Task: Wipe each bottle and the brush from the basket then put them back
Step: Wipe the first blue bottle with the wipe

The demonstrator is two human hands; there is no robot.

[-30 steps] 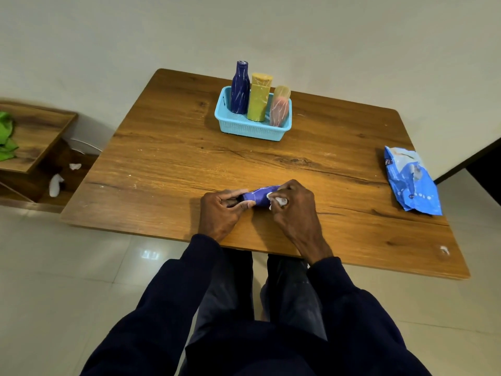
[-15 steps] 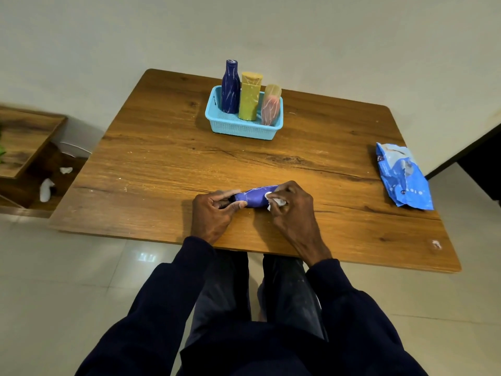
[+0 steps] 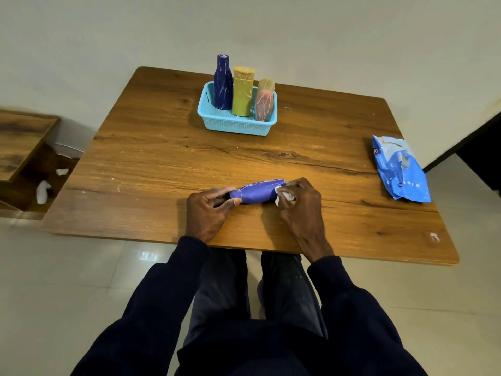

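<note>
At near table edge: purple smooth plastic bottle, lying sideways; left hand pinches neck, right hand presses white wipe at base. Likely light, rigid, slippery; grip neck.

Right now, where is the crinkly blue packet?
In the head view, the crinkly blue packet lies flat at the table's right edge, well right of the light blue basket and beyond the right hand.
</note>
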